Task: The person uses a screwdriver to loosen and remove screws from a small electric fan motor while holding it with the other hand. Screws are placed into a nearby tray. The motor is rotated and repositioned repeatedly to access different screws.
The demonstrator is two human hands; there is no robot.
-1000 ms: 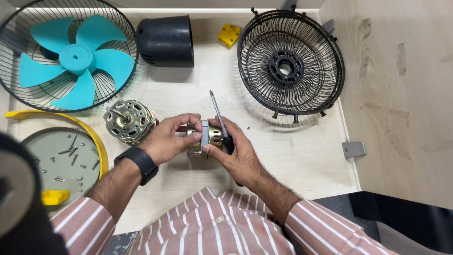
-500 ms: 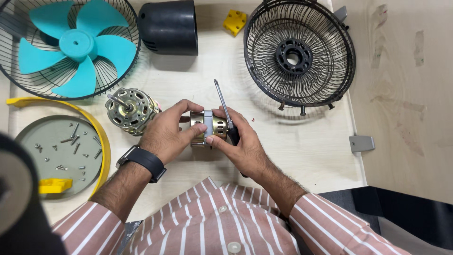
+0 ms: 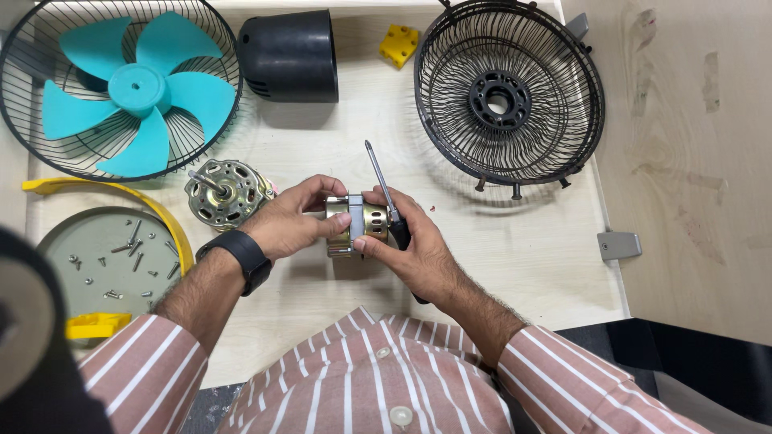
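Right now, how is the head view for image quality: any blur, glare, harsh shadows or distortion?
Head view: sharp and evenly lit, with soft shadows under the black wire guard and black cover; no strong glare, only a mild sheen on the brass motor part held by the left hand and right hand; a dark blurred object fills the lower left corner; the table edges bow slightly.

This looks like a repair or assembly workbench. A pale wooden table carries a fan taken apart: a black wire guard far right, a second guard with a teal blade far left, a black motor housing between them, and a bare motor. At near left, a round tray holds loose screws.
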